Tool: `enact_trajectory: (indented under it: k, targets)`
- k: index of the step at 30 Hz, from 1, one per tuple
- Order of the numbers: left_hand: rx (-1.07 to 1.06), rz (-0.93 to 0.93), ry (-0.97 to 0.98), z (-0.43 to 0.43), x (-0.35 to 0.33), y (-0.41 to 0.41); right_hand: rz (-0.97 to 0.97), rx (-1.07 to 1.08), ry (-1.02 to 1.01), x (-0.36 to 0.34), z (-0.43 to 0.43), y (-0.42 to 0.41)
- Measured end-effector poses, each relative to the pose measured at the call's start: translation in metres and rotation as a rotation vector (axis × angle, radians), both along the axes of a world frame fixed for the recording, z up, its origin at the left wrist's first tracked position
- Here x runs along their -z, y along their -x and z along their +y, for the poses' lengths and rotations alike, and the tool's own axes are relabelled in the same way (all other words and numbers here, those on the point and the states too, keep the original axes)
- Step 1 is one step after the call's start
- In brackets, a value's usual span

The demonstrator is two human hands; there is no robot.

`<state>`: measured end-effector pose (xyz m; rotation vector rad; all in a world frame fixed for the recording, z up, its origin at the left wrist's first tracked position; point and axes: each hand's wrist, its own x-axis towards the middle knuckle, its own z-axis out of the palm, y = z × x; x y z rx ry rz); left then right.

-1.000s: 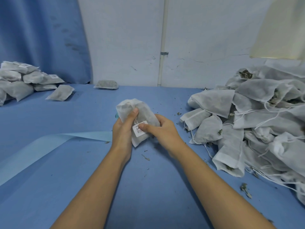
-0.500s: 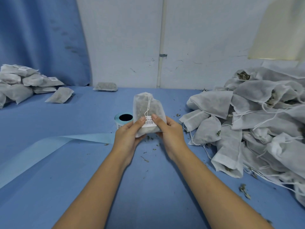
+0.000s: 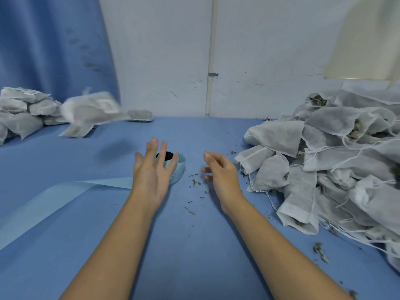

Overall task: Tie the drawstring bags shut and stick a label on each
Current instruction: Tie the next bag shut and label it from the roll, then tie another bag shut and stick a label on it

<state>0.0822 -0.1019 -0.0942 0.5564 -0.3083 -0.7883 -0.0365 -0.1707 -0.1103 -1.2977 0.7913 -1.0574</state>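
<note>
Up at ten o'clock from the hands, a bag (image 3: 86, 113) hangs in the air above the blue table (image 3: 194, 245), touching neither hand. It is smeared by blur, so its string and knot cannot be made out. What shows is a thin, pale grey-white cloth pouch, plump with dark filling and lying roughly level. A white label (image 3: 107, 105) sits toward its right end, its print unreadable. A soft dark shadow (image 3: 114, 151) lies on the table below it.

Behind the bag, at nine o'clock, a stack of bags (image 3: 19, 115) of the same look rests on the table, filled and flattish, the top one bearing a label.

The left hand (image 3: 151, 172) is raised palm down, its fingers straight and spread wide, holding nothing. Just behind those fingers stands a roll (image 3: 181, 168) of pale blue backing with a black core, and a strip (image 3: 65, 193) from it runs off toward eight o'clock. The right hand (image 3: 223, 174) is at the same level, apart from the left, with its fingers loosely curled and empty.

At three o'clock a heap of open bags (image 3: 335, 161) spills across the table. They are white with gaping mouths, green-brown dried leaf shows inside, and white strings trail loose. Crumbs (image 3: 194, 182) of leaf dot the table between the hands.
</note>
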Motion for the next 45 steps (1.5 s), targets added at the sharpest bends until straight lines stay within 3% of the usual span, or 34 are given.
enact_trajectory:
  k: [6,10,14,17,21,24,30,38,45]
  targets:
    - [0.155,-0.245,-0.074,0.000,-0.001,0.017,0.497,0.275,0.409,0.003,-0.004,0.009]
    - [0.172,-0.515,-0.229,-0.003,0.001,0.035,0.988,0.400,0.528,0.007,-0.017,0.022]
    - [0.166,-0.625,-0.312,-0.006,0.006,0.045,1.157,0.396,0.488,0.009,-0.020,0.026]
    - [0.178,-0.672,-0.362,-0.007,0.009,0.049,1.014,0.371,0.512,0.010,-0.021,0.025]
    - [0.156,-0.668,-0.409,-0.009,0.013,0.051,0.411,0.280,0.396,0.003,-0.017,0.021]
    - [0.126,-0.612,-0.459,-0.012,0.015,0.049,0.071,0.204,0.229,-0.002,-0.010,0.018]
    - [0.152,-0.507,-0.448,-0.011,0.015,0.046,-0.282,0.036,0.116,-0.009,-0.002,0.018]
    - [0.022,-0.555,-0.474,-0.010,0.014,0.045,-0.276,0.040,0.100,-0.007,-0.004,0.020]
    - [-0.001,-0.567,-0.437,-0.012,0.017,0.044,-0.008,0.082,0.161,0.001,-0.006,0.017]
